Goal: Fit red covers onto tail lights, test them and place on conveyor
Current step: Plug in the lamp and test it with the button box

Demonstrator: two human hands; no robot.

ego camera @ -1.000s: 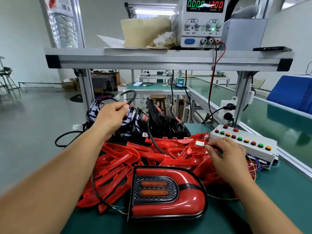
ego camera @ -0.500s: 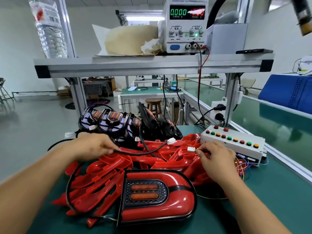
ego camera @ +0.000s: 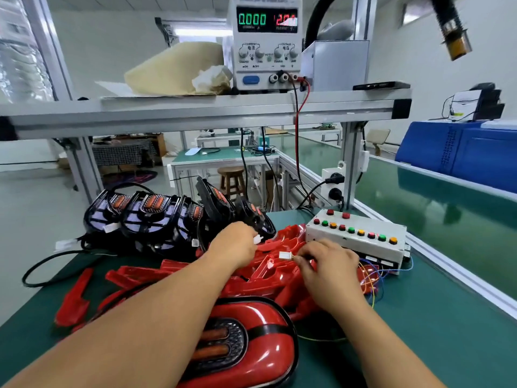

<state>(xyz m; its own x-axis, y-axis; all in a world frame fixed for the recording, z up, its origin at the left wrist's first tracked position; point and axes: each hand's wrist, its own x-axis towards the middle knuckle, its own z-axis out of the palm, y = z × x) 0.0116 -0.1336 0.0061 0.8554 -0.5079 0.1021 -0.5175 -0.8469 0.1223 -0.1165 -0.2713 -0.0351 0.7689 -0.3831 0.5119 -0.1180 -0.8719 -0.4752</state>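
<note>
A tail light with its red cover fitted lies on the green bench right in front of me, partly under my left forearm. My left hand pinches a small white plug on the light's black cable. My right hand pinches the white connector of the test box's coloured wires. The two connectors are a short gap apart above a heap of loose red covers. The grey test box with coloured buttons sits just right of my hands.
Uncovered black tail lights stand in a row at the back left. A power supply reading 0.000 sits on the overhead shelf. The green conveyor runs along the right. A black cable loops on the left.
My left hand came down from the black lights, slid along the cable and moved right, now holding its white plug close to the connector in my right hand.
</note>
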